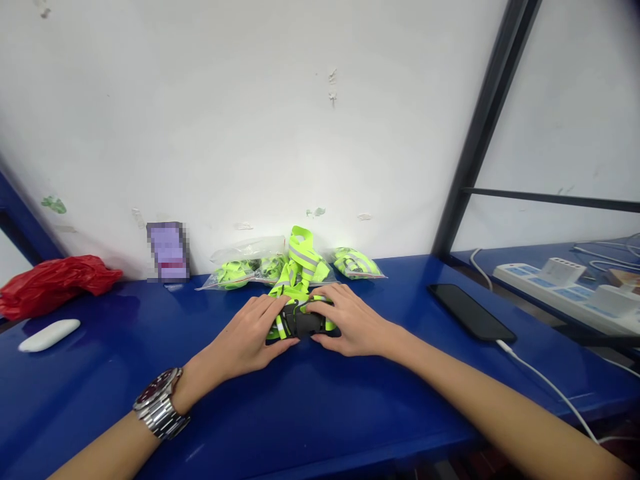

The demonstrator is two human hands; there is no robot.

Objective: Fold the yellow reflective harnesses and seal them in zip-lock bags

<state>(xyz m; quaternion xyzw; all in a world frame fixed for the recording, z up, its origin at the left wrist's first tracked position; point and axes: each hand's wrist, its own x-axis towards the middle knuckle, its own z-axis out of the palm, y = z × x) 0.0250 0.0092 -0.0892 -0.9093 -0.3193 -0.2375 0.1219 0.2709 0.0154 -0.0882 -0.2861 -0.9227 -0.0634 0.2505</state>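
Neon-yellow, grey-striped fabric strap (304, 261), bunched at black plastic buckle (306, 323) | left hand (256, 328), right hand (349, 321): clamped on bunch, flanking buckle | gathering seems part-done, loose length left behind buckle | clear plastic bags (249, 250) beyond buckle, already strap-filled

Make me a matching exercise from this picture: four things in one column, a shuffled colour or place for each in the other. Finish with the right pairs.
Things:
1. Buckle
2. Watch
3. Bag
4. Strap

Colours and places:
A. Yellow-green with grey stripes
B. Red, at the far left by the wall
C. Black, between the left hand and right hand
D. On the left wrist

Pairs: 1-C, 2-D, 3-B, 4-A
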